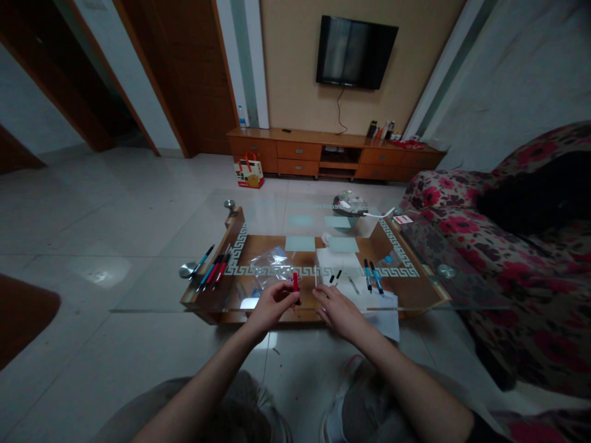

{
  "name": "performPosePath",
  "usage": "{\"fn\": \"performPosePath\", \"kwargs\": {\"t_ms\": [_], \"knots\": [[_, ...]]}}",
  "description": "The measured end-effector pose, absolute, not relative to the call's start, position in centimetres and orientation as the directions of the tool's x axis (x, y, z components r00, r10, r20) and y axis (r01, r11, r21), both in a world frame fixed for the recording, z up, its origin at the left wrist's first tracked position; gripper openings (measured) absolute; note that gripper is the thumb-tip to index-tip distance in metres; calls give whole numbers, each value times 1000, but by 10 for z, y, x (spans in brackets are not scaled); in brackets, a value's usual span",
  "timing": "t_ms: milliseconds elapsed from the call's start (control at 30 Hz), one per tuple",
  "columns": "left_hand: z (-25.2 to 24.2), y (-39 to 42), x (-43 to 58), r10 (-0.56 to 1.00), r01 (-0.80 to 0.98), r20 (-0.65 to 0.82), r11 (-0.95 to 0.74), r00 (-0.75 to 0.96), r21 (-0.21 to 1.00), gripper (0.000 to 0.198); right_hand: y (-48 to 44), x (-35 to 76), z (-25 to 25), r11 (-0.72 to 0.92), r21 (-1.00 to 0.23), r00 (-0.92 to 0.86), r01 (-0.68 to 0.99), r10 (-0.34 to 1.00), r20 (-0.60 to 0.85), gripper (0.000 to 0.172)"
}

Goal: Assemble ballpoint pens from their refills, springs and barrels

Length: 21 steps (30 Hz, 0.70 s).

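Observation:
My left hand (272, 306) is closed in a pinch on a red pen (295, 284) that stands upright at the near edge of the glass coffee table (152, 289). My right hand (339, 309) rests just to the right of it, fingers curled downward at the table edge, with nothing visible in it. Black pen parts (335, 277) lie just beyond the right hand on a white sheet (339, 261). Two blue pens (372, 276) lie further right. Several red and blue pens (211, 269) lie in a group to the left.
A clear plastic bag (272, 264) lies behind my left hand. A bowl with wrappers (349, 205) sits at the table's far side. A floral sofa (508, 258) runs along the right. A TV cabinet (323, 154) and a wall TV (355, 52) stand at the back.

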<state>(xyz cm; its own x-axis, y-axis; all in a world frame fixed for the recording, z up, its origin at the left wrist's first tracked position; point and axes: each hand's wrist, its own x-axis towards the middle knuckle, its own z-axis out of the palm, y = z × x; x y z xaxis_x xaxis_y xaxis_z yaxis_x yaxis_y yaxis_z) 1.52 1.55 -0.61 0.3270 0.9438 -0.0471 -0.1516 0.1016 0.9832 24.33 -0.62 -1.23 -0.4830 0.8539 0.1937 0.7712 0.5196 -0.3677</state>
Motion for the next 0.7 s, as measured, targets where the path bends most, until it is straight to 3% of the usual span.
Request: {"fn": "performPosePath", "kwargs": {"t_ms": [167,333,533,700], "knots": [[-6,16,15,945,-145,-56,108,322,983,27,-5,242,-10,547,-290,-540,785,834,111,43],[-2,15,15,948,-136,-67,114,311,984,29,-7,241,-5,584,-283,-581,761,807,104,38],[-4,16,15,949,-127,-69,112,307,985,29,-8,239,2,606,-242,-604,758,792,89,19],[-5,16,15,948,-131,-58,104,314,986,29,-7,240,0,621,-179,-619,763,782,73,18]]}}
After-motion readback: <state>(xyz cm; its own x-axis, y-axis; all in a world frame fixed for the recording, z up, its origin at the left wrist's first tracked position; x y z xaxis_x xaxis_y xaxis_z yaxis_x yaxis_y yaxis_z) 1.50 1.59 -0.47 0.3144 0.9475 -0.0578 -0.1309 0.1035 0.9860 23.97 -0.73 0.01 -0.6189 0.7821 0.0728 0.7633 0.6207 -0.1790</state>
